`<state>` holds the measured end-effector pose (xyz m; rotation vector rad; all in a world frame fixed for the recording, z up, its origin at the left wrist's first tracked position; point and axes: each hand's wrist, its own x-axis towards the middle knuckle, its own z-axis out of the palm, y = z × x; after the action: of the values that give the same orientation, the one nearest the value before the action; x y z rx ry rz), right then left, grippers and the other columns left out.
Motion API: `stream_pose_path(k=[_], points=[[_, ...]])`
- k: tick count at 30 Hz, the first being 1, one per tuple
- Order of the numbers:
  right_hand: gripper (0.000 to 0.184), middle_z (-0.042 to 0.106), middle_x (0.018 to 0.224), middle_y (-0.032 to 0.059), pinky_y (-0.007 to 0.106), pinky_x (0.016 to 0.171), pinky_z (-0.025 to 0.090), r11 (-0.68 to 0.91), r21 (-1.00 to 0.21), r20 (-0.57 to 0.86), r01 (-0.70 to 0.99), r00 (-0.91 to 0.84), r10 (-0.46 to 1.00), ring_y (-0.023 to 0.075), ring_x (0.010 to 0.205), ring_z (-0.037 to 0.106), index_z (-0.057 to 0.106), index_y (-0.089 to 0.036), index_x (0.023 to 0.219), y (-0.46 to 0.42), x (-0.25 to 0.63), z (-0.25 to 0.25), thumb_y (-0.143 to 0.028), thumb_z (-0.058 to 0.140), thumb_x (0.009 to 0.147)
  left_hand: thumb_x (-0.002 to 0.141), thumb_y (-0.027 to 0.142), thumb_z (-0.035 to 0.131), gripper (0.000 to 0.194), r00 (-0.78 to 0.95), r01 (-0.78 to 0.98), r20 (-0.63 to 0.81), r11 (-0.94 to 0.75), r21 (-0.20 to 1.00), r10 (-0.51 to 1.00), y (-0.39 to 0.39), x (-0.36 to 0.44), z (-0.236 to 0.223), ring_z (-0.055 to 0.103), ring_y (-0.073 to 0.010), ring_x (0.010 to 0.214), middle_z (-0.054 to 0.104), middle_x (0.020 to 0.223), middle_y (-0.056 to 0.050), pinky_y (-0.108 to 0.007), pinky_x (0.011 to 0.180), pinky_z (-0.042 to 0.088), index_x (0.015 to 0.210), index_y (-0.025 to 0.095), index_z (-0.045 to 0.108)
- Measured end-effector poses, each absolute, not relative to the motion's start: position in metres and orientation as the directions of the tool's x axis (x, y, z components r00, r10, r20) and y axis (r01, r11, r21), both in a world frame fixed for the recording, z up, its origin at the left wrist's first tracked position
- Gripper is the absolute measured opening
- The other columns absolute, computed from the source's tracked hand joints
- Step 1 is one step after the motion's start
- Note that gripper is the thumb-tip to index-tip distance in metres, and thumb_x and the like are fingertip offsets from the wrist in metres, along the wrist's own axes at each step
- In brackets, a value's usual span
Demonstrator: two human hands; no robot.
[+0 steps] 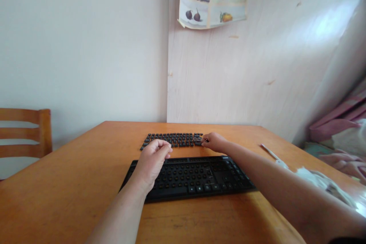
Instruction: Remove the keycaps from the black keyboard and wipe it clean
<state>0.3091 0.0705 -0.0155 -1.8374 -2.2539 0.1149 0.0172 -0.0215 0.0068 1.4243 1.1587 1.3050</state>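
Observation:
A black keyboard (183, 178) lies on the wooden table in front of me, most of its key positions bare of caps. Beyond it, loose black keycaps (177, 137) are laid out in rows. My left hand (153, 160) is over the keyboard's left part, thumb and fingers pinched together; whatever they may hold is hidden. My right hand (215, 142) reaches past the keyboard to the right end of the keycap rows, its fingers closed. Thin, pale wire-like lines (198, 139) show at its fingertips, too small to name.
On the table's right side lie a white stick-like object (270, 151) and crumpled pale cloth or plastic (323, 183). A wooden chair (45, 133) stands at the left. Pink fabric (337, 126) is piled at the far right. The table (71, 183) meets the wall at its back edge.

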Motion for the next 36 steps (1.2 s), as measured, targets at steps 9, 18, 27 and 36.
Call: stream_pose_path(k=[9,18,27,36], points=[[0.020,0.072,0.088,0.0041,0.025,0.063,0.038,0.247,-0.214,0.175,0.945,-0.212,0.962,0.0174,0.076,0.061,0.074,-0.022,0.094,0.0659,0.3048,-0.0116,-0.027,0.059,0.081,0.077,0.047,0.065,0.030,0.035,0.090,0.215,-0.218,0.972,0.976,-0.0199,0.0166,0.0051,0.061,-0.0164,0.072,0.071,0.083,-0.005,-0.028,0.068,0.044,0.084,0.017,0.064],[0.019,0.073,0.085,0.0030,0.025,0.062,0.038,0.253,-0.183,0.145,0.950,-0.228,0.963,0.0184,0.075,0.062,0.074,-0.025,0.094,0.0643,0.3024,-0.0161,-0.028,0.060,0.082,0.078,0.044,0.064,0.026,0.051,0.114,0.208,-0.213,0.970,0.977,-0.0212,0.0178,0.0055,0.060,-0.0164,0.072,0.070,0.082,-0.005,-0.028,0.069,0.044,0.083,0.018,0.063],[0.023,0.074,0.097,0.0029,0.027,0.072,0.043,0.283,-0.186,0.141,0.941,-0.260,0.955,0.0206,0.087,0.065,0.075,-0.026,0.098,0.0676,0.3047,-0.0189,-0.026,0.057,0.084,0.078,0.045,0.063,0.028,0.065,0.127,0.211,-0.218,0.968,0.975,-0.0209,0.0176,0.0043,0.061,-0.0166,0.071,0.071,0.084,-0.006,-0.029,0.069,0.045,0.084,0.018,0.064],[0.021,0.074,0.091,0.0032,0.025,0.067,0.041,0.263,-0.260,0.192,0.929,-0.217,0.957,0.0191,0.080,0.063,0.076,-0.026,0.095,0.0652,0.3037,-0.0152,-0.028,0.059,0.081,0.079,0.046,0.062,0.029,0.076,0.141,0.214,-0.223,0.964,0.974,-0.0200,0.0176,0.0030,0.061,-0.0170,0.072,0.071,0.083,-0.006,-0.028,0.069,0.045,0.083,0.018,0.063]])
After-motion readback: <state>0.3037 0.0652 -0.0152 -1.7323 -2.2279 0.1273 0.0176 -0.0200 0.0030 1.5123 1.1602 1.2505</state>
